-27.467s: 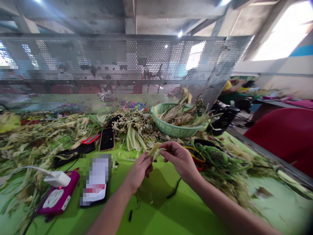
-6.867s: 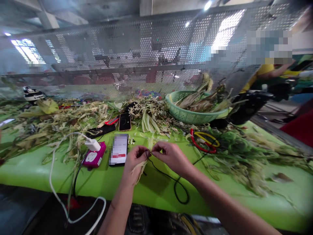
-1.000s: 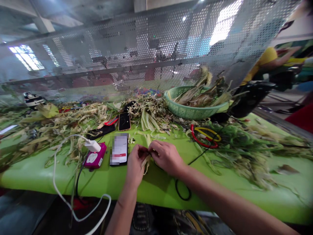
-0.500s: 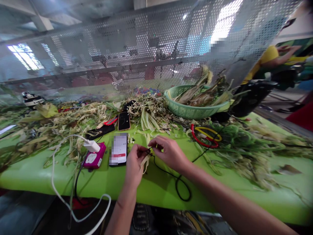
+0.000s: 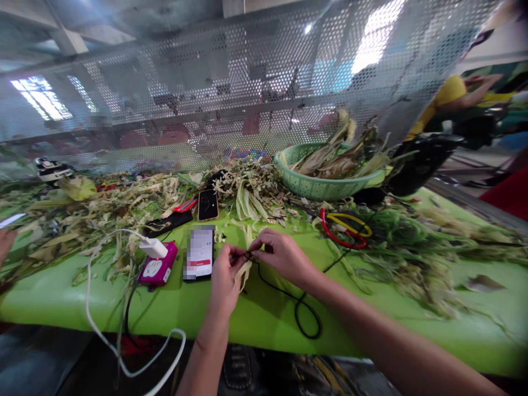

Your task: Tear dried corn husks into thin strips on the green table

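My left hand (image 5: 225, 272) is closed in a pinch on a pale strip of corn husk (image 5: 244, 273), whose ends stick out above and below the fingers. Thumb and fingertips of my right hand (image 5: 280, 254) pinch a thin black cord (image 5: 270, 282) where it meets the husk. From there the cord runs right and makes a loop on the green tabletop (image 5: 264, 324). Both hands' fingertips almost touch, so the exact crossing of cord and husk is hidden. A lit phone (image 5: 199, 253) lies just left of my left hand.
A magenta power socket (image 5: 158, 265) with a white charger (image 5: 153, 247) and cable is at left. Behind lie a dark phone (image 5: 208, 205), husk scraps and a green basket (image 5: 325, 187) of husks. Red-handled scissors (image 5: 344, 242) rest at right. Another person's hand (image 5: 5, 242) shows at the left edge.
My fingers have shifted only slightly at the cord and husk. Another person's hand has come into view at the left edge.
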Action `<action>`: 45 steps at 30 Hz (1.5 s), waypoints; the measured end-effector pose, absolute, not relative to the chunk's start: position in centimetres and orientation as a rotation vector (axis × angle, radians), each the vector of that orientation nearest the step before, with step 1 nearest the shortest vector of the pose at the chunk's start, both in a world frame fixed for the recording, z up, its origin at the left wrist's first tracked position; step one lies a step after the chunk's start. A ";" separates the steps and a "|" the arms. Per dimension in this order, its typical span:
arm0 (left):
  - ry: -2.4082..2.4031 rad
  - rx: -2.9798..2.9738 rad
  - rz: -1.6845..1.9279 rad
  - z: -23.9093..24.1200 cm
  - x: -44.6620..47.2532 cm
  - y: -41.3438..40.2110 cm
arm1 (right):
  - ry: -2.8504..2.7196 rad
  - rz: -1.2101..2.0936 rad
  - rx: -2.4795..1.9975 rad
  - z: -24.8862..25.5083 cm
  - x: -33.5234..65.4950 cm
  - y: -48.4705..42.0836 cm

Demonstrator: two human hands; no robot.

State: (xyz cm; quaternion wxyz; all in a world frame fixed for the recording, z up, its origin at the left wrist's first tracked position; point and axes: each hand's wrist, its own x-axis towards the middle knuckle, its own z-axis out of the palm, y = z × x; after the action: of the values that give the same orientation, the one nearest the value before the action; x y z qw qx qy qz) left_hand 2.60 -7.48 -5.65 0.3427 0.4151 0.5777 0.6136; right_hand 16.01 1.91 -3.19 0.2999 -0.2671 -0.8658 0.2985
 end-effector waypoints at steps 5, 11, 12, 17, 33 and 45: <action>1.499 1.024 1.583 -6.0 2.5 -7.2 | -2.312 0.733 -0.747 -3.1 15.8 1.9; 1.511 0.866 1.661 -5.7 2.5 -7.3 | -2.372 0.643 -0.836 -3.6 15.9 1.9; 1.493 0.843 1.680 -5.5 2.5 -7.4 | -2.382 0.630 -0.864 -3.6 15.9 1.8; 1.366 0.748 1.794 -4.7 2.6 -7.5 | -2.418 0.631 -0.974 -3.5 16.2 1.9; 1.203 0.642 1.810 -5.1 2.6 -6.9 | -1.347 2.092 -0.542 -3.3 15.1 0.7; 1.285 0.646 1.846 -5.3 2.7 -6.8 | -1.502 1.971 -0.547 -3.3 14.9 0.5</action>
State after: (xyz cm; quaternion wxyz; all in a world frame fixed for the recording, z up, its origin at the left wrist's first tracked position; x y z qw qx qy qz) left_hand 2.72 -6.77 -5.29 0.3902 0.2541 0.5054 0.7264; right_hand 14.93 0.47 -3.25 0.2973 -0.2058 -0.5650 0.7416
